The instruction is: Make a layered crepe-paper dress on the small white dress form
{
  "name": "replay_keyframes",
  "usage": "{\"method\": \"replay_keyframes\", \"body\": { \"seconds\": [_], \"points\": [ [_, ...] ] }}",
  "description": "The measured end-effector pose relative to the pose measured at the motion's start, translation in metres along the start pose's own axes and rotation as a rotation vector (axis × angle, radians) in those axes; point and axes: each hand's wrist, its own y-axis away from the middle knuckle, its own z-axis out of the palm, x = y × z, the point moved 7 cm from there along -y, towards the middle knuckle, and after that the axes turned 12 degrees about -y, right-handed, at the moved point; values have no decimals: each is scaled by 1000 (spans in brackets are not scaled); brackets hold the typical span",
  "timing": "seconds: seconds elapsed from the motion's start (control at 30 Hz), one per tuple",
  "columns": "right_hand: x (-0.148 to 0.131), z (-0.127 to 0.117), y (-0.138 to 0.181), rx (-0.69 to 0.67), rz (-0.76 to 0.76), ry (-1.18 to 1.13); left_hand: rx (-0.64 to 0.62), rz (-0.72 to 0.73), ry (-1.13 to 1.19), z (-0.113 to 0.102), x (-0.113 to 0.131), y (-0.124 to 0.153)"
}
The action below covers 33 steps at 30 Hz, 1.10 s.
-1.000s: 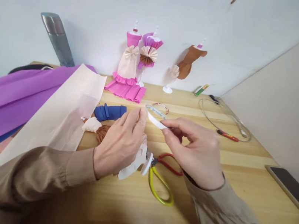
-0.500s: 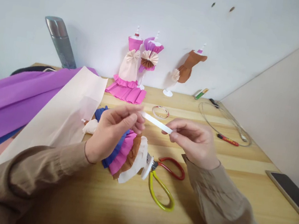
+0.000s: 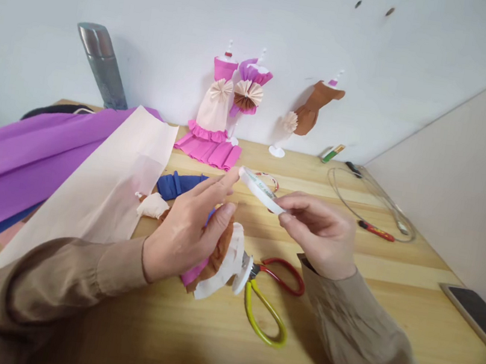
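At the far left, purple paper (image 3: 23, 155) and a cream sheet (image 3: 105, 186) lie across the worktop (image 3: 389, 301), a steel flask (image 3: 100, 63) behind them. The left hand (image 3: 185, 228) rests over a small layered paper dress (image 3: 217, 257), its fingers (image 3: 220, 181) stretched up to touch the white tape roll (image 3: 260, 189). The right hand (image 3: 322, 233) pinches the roll's other edge, holding it above the worktop. Scissors (image 3: 269, 298) lie just below. Three dressed mannequins (image 3: 236, 102) stand by the wall; a wire loop (image 3: 372, 201) and a phone (image 3: 478, 317) sit at right.

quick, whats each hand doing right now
Left hand: fingers touching the white tape roll, not closed.
Right hand: pinched shut on the white tape roll.
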Motion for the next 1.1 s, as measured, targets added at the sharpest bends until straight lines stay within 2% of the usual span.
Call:
{"method": "replay_keyframes", "body": {
  "seconds": [0.07, 0.17, 0.3, 0.4, 0.67, 0.77, 0.83, 0.93, 1.0, 1.03, 1.1],
  "points": [
    [-5, 3, 2, -1, -29, 97, -7, 63, -49, 0, 4, 0],
    [-15, 9, 5, -11, -92, 223, -11, 75, -54, 2, 3, 0],
    [-28, 16, 7, -9, -184, 296, -46, 55, -42, 8, 1, 1],
    [-28, 17, 7, 3, -186, 330, -60, 84, -78, 11, 3, 4],
    [-29, 18, 8, 9, -193, 295, -65, 170, -390, 22, 6, 10],
    [-20, 13, 6, 18, -124, 186, -9, 212, -306, 13, 14, 8],
    [-9, 8, 3, 14, -57, 39, -3, 125, -67, 4, 13, 5],
    [6, 4, -3, -9, 5, -195, -20, -249, 426, -1, -9, -1],
    [13, 3, -6, -13, 28, -315, 55, -446, 674, -2, -25, -2],
    [16, 2, -7, -10, 39, -353, 81, -515, 738, 0, -31, -3],
    [20, 1, -8, -10, 58, -392, 52, -606, 753, 7, -40, -3]
  ]
}}
